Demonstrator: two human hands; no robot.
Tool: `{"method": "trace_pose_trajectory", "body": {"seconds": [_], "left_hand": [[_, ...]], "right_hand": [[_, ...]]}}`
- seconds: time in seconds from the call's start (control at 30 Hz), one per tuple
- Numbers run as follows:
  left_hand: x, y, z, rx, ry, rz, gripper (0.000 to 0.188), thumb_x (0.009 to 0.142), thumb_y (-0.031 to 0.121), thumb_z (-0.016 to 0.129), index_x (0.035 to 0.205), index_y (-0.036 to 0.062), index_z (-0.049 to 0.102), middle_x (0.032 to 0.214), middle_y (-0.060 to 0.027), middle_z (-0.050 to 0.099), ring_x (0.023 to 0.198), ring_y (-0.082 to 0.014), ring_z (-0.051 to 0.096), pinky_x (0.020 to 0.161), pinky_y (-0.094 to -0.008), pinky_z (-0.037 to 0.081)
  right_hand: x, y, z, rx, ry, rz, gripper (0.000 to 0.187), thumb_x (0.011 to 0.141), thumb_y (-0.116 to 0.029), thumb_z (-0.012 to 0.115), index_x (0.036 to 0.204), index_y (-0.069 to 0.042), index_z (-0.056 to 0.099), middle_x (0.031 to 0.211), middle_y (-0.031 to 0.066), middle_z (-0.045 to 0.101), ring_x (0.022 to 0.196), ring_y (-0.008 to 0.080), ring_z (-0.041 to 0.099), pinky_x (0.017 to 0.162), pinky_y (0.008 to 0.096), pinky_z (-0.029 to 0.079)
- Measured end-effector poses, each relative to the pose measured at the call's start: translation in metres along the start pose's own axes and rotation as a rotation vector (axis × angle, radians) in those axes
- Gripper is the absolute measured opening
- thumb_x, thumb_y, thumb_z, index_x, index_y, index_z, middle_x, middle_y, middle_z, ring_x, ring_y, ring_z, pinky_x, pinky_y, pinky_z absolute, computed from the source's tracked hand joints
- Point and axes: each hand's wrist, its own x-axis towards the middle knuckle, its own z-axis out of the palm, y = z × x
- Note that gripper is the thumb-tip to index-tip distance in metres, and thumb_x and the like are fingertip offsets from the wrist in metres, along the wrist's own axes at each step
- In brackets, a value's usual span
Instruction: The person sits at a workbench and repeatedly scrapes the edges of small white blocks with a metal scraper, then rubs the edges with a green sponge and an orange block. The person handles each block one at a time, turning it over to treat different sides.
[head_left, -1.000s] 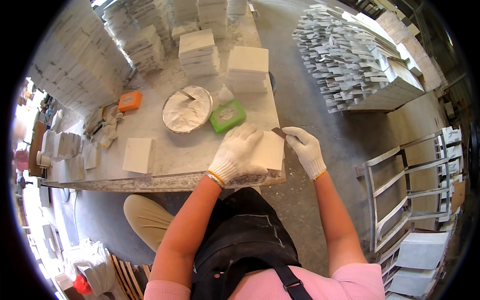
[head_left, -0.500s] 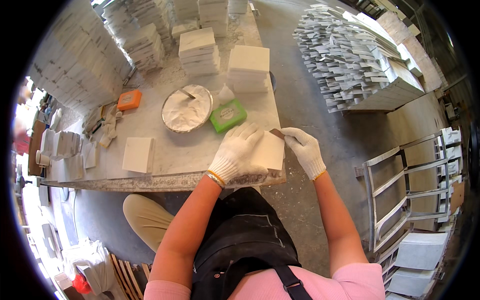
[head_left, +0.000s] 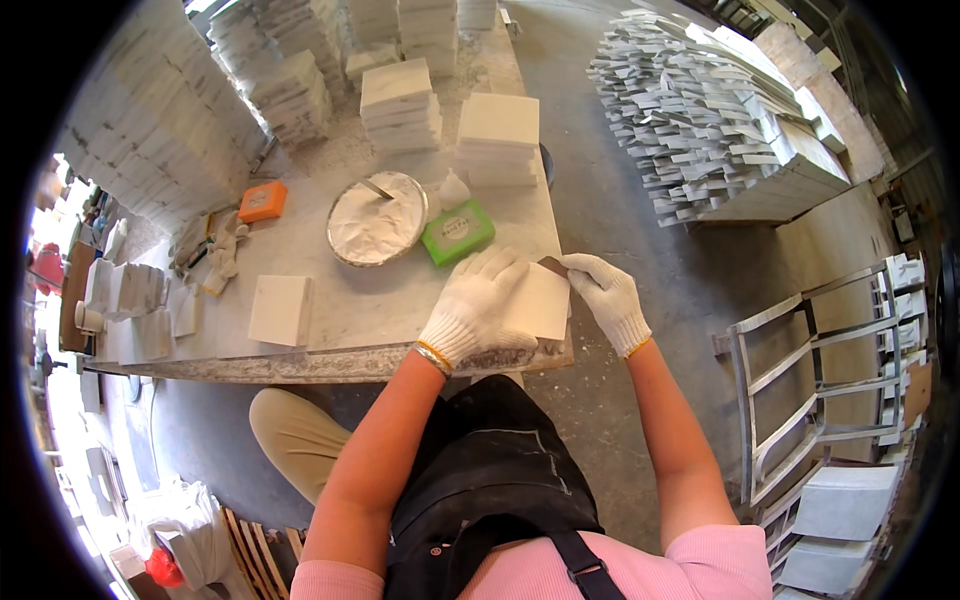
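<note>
My left hand [head_left: 480,308], in a white knit glove, lies stretched out over a square white stone tile [head_left: 540,302] at the table's right front corner. Its thumb lies along the tile's near side. Off the table's right edge, my gloved right hand [head_left: 605,298] pinches a small, thin dark blade [head_left: 552,265], which touches the tile's far right corner. The glove hides the blade's other end. Just beyond my left hand is a green box [head_left: 458,233]. A metal bowl of white powder or paste [head_left: 376,220] stands beside it, with a flat tool [head_left: 377,189] stuck in.
Another white tile [head_left: 280,310] lies to the left on the table [head_left: 400,315]. Tile stacks [head_left: 498,135] stand at the back. An orange box [head_left: 262,202] and loose gloves [head_left: 222,262] are farther left. On the right are a metal rack [head_left: 815,385] and a big pile of stone strips [head_left: 690,120].
The view has shifted very slightly. Both hands, the tile and the blade stay in nearly the same place.
</note>
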Motion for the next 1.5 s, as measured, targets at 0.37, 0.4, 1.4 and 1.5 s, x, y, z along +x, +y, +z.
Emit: {"method": "trace_pose_trajectory", "body": {"seconds": [0.37, 0.4, 1.4, 1.5], "left_hand": [[0.002, 0.002, 0.0, 0.029, 0.002, 0.035, 0.094, 0.06, 0.048, 0.086, 0.136, 0.0041, 0.053, 0.146, -0.0182, 0.049, 0.141, -0.0375, 0.041, 0.117, -0.0499, 0.034], [0.001, 0.0, 0.002, 0.036, 0.018, 0.043, 0.095, 0.059, 0.048, 0.086, 0.136, 0.0034, 0.053, 0.146, -0.0183, 0.05, 0.141, -0.0386, 0.042, 0.116, -0.0503, 0.034], [-0.057, 0.073, -0.005, -0.067, 0.162, 0.05, 0.054, 0.079, 0.029, 0.078, 0.126, 0.0104, 0.061, 0.138, -0.017, 0.056, 0.127, -0.0398, 0.052, 0.103, -0.05, 0.044], [-0.047, 0.061, -0.002, 0.037, 0.237, 0.04, 0.056, 0.082, 0.037, 0.075, 0.128, 0.009, 0.06, 0.141, -0.0193, 0.053, 0.129, -0.0417, 0.049, 0.104, -0.0532, 0.041]], "right_hand": [[-0.059, 0.0, -0.022, 0.12, -0.222, 0.145, 0.022, 0.093, -0.012, 0.066, 0.112, -0.001, 0.074, 0.1, 0.0049, 0.075, 0.087, 0.0132, 0.068, 0.079, 0.0278, 0.054], [-0.065, 0.0, -0.027, 0.154, -0.203, 0.207, 0.023, 0.093, -0.012, 0.066, 0.113, -0.001, 0.074, 0.098, 0.0046, 0.075, 0.085, 0.0126, 0.067, 0.077, 0.0273, 0.053], [-0.11, -0.035, -0.046, 0.225, 0.052, 0.47, 0.06, 0.087, -0.013, 0.066, 0.144, -0.001, 0.054, 0.084, 0.0072, 0.071, 0.062, 0.0091, 0.061, 0.055, 0.0235, 0.047], [-0.108, -0.054, -0.055, 0.305, 0.164, 0.421, 0.059, 0.089, -0.012, 0.066, 0.145, 0.0, 0.053, 0.086, 0.0074, 0.071, 0.062, 0.008, 0.059, 0.053, 0.0216, 0.043]]}}
